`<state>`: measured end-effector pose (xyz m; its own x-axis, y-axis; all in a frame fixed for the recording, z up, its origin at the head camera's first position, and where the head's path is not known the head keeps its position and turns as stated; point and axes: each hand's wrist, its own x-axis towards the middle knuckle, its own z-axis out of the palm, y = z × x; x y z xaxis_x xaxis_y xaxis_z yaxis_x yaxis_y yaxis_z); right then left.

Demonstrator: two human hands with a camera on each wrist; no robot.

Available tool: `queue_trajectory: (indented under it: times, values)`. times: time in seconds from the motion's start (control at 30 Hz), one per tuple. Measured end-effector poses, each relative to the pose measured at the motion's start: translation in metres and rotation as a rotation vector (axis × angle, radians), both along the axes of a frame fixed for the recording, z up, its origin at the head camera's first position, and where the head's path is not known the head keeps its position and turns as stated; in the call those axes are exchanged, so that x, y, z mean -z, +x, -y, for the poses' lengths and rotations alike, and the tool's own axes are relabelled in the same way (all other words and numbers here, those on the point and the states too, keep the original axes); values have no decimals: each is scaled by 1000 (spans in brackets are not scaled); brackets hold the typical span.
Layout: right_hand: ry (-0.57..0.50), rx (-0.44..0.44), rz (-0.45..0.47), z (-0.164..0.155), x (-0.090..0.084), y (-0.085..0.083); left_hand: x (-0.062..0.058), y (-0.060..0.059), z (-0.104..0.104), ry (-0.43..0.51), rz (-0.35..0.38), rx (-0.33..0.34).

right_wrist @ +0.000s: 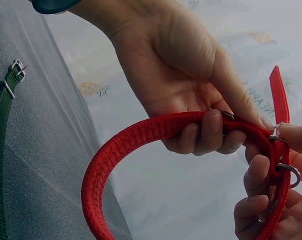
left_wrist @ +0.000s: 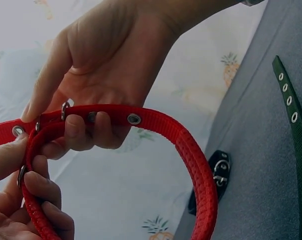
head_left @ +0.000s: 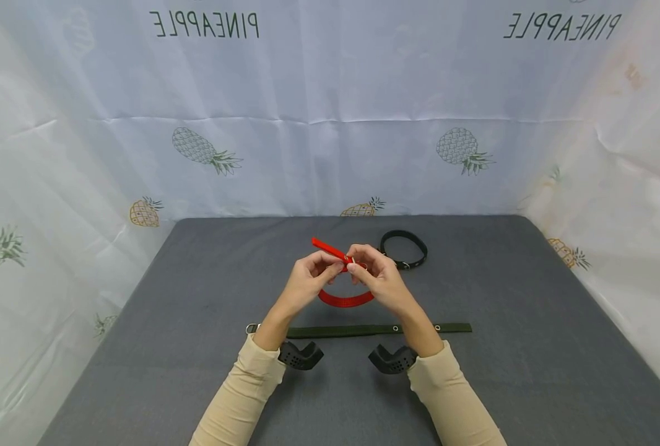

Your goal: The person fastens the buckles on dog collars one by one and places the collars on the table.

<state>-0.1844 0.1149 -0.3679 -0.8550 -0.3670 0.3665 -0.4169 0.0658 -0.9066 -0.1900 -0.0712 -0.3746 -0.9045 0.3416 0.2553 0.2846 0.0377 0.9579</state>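
A red collar is held up between both hands, its padded band hanging below them in a loop. The left hand pinches it from the left, and the right hand grips it around the metal fittings. In the right wrist view the strap passes by a small metal buckle, with a metal ring close below. The strap's free end sticks out beyond the fingers. Metal eyelets show along the band in the left wrist view. Fingers partly cover the buckle.
A green strap with eyelets and a buckle lies flat across the grey table, below the hands. Behind the right hand rests a black collar, fastened in a loop. A pineapple-print curtain hangs behind the table.
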Motion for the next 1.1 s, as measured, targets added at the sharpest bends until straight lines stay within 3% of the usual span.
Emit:
queue_trajectory:
  times: [0.3, 0.57, 0.77, 1.1]
  values:
    - [-8, 7, 25, 0, -2, 1, -3, 1, 1, -39, -8, -25]
    - [-35, -4, 60, -1, -2, 2, -5, 1, 3, 3, 34, -9]
    - [-76, 22, 73, 1, -2, 1, -3, 1, 2, -20, 3, -20]
    - [-144, -22, 112, -4, -6, 2, -9, 3, 2, -11, -30, 38]
